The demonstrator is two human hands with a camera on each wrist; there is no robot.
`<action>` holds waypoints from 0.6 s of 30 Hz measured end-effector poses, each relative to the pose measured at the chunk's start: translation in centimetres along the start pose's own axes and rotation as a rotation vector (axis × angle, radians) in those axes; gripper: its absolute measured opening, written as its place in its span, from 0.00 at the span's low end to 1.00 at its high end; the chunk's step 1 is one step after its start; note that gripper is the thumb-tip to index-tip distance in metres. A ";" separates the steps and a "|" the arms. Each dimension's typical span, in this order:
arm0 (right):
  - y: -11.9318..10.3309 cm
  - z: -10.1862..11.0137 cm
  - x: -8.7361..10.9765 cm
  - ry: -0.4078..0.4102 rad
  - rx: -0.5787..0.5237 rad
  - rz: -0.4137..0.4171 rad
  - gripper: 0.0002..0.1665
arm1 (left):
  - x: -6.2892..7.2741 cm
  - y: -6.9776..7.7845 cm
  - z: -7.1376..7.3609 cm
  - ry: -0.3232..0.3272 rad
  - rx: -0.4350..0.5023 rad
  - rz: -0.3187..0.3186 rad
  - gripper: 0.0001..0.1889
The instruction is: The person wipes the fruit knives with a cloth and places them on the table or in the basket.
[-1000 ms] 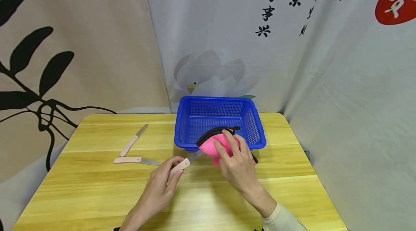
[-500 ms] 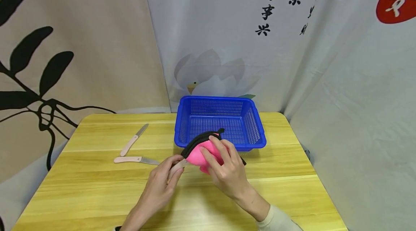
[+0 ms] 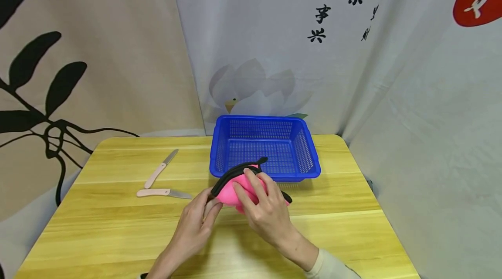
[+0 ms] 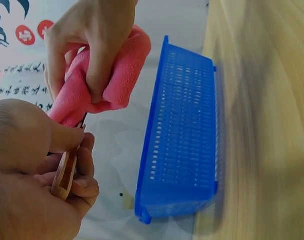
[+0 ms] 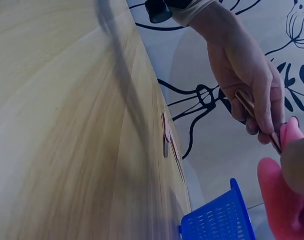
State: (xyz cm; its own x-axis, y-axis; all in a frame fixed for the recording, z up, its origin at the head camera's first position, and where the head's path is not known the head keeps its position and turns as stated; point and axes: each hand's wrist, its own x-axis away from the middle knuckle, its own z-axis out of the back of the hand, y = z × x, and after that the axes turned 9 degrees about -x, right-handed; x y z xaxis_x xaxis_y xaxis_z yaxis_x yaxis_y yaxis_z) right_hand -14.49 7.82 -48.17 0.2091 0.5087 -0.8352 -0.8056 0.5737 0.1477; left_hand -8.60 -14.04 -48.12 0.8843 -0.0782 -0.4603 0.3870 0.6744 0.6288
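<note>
My left hand (image 3: 194,222) grips the pale pink handle of a folding knife (image 4: 65,175), held up over the table. A pink cloth (image 3: 229,192) with black edging is in my right hand (image 3: 270,220), whose fingers and thumb pinch it around the knife's blade. The cloth hides the blade and reaches right up to the handle, close to my left fingertips. In the right wrist view the knife's handle (image 5: 246,102) points into the folds of the pink cloth (image 5: 274,187).
Two more opened knives lie on the wooden table (image 3: 98,235) at the left: one knife (image 3: 155,176) slants away, the other knife (image 3: 154,192) lies crosswise. Behind my hands stands a blue mesh basket (image 3: 262,118). Printed curtains (image 3: 137,52) hang along the table's back.
My right hand has moved left and slightly nearer with the cloth, from farther along the blade to the handle. The blade, partly visible before, is now covered. The left hand has hardly moved.
</note>
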 end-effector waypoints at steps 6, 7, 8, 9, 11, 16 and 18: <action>0.5 0.1 0.3 -0.024 0.039 -0.023 0.21 | 0.4 0.0 0.0 0.016 -0.035 0.007 0.17; 0.6 0.1 0.4 -0.026 0.041 -0.026 0.21 | 0.4 0.0 0.0 0.018 -0.039 0.004 0.17; 0.7 0.1 0.4 -0.026 0.041 -0.028 0.22 | 0.4 0.0 0.0 0.019 -0.041 0.001 0.17; 0.8 0.1 0.5 -0.026 0.043 -0.031 0.22 | 0.4 0.0 0.0 0.020 -0.045 -0.003 0.17; 1.0 0.2 0.6 -0.024 0.043 -0.036 0.23 | 0.4 0.0 0.0 0.024 -0.050 -0.011 0.17; 1.5 0.4 1.1 -0.020 0.044 -0.057 0.27 | 0.3 0.0 0.0 0.024 -0.049 -0.024 0.17; 1.8 0.5 1.2 -0.026 0.045 -0.071 0.27 | 0.3 0.0 0.0 0.021 -0.047 -0.022 0.16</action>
State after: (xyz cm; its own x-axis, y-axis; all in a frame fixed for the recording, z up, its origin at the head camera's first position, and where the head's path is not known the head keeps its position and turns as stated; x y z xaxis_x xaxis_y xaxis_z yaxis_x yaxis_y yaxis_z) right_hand -15.36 9.77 -48.64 0.2793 0.4821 -0.8304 -0.7629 0.6366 0.1130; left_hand -8.32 -14.05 -48.29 0.8699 -0.0782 -0.4870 0.3931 0.7064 0.5886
